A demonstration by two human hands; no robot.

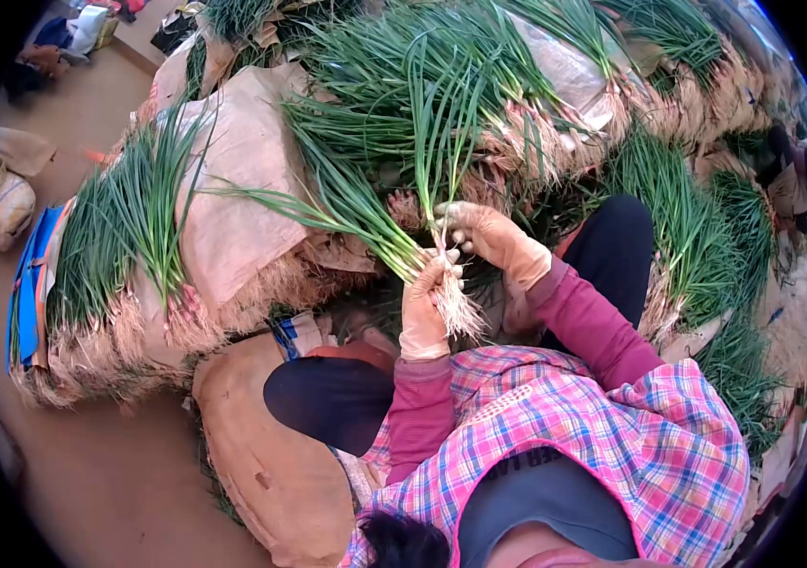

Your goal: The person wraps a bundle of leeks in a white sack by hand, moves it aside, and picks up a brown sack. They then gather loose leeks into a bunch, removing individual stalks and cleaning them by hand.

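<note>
Two hands, one onion bunch (394, 244) between them. Left hand (427, 305) clenched near roots; right hand (496, 239) fingering stalks. Far: onion heaps (366, 85), overlapping, uncountable. Left: one beige sheet (250, 170) partly covering heap. Two dark knees (619, 254) flank hands.

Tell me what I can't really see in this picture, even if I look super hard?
- Head view: part of the held green onions, behind the left hand's fingers.
- Head view: whether the right hand's fingertips grip a stalk; too small to tell.
- Head view: what's under the pale sheet; it covers it.
- Head view: the grey top's whole lettering; the checked apron hides some.
- Head view: far-right things, blurred and cut off by the dark edge.
</note>
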